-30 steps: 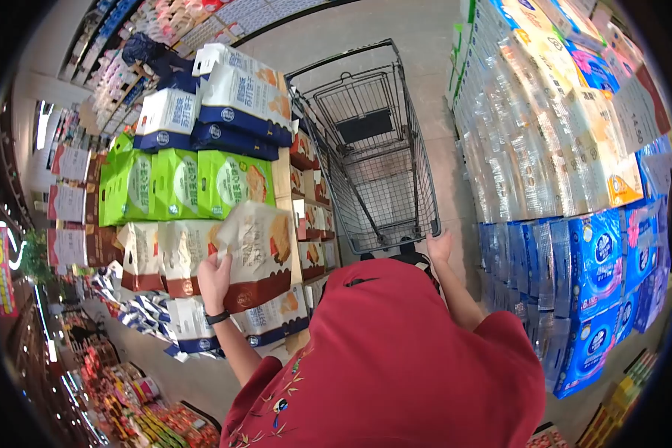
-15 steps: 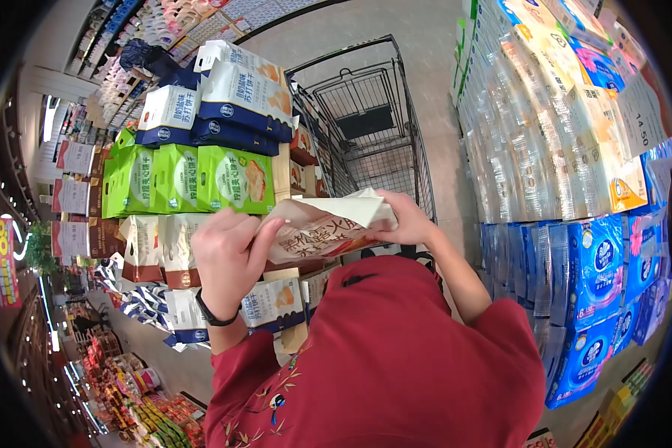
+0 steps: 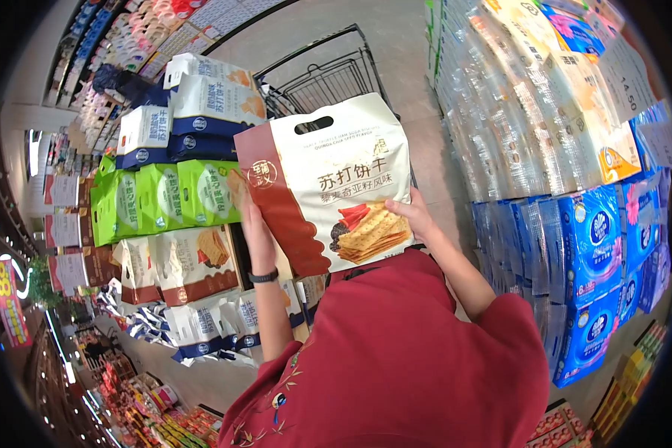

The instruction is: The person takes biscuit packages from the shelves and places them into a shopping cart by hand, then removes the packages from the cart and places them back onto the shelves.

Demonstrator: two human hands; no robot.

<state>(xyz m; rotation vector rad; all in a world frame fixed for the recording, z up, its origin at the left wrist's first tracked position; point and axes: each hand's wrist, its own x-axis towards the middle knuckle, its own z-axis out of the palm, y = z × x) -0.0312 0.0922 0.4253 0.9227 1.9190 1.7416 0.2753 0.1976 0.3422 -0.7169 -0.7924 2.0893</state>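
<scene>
Many tissue packs stand in a tall pile to the right of the right fingers. To the left of the left fingers are stacked cracker bags: white and blue ones on top, green ones under them, and white and brown ones lower down. A shopping cart stands past the fingers, partly behind the big soda cracker bag.

That bag has just been turned from its thin edge, so its front now faces up and its words and cracker picture can be seen. It is between the two hands. The right hand grips one side, thumb on the front. The left hand touches the brown end; I cannot tell how tightly its fingers close. A dark wristband is just below them.
</scene>
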